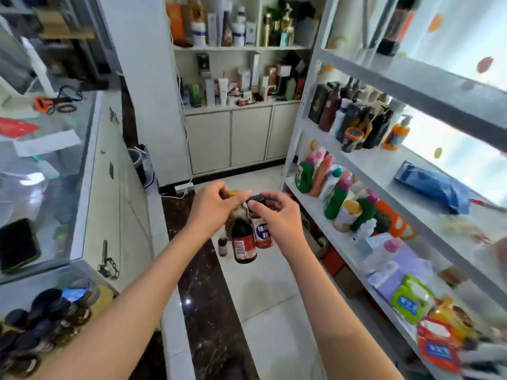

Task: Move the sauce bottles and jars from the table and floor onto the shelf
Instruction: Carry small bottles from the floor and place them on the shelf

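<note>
Sauce bottles hang in the air at the middle of the view, above the pale tiled floor [263, 283]. Largest first: the white metal shelf [365, 171] runs along the three o'clock side, its boards crowded with detergent bottles, dark boxed bottles and packets. At nine o'clock stands a glass counter [82, 149], with a cluster of dark-lidded jars [41, 322] at its eight o'clock corner. The left hand [211, 208] is closed around the neck of a dark sauce bottle [242, 242] with a red label. The right hand [277, 215] pinches the black cap of a red chili powder jar [262, 233]; the two containers touch side by side. A small dark bottle [222, 246] stands on the floor, just at their seven o'clock.
</note>
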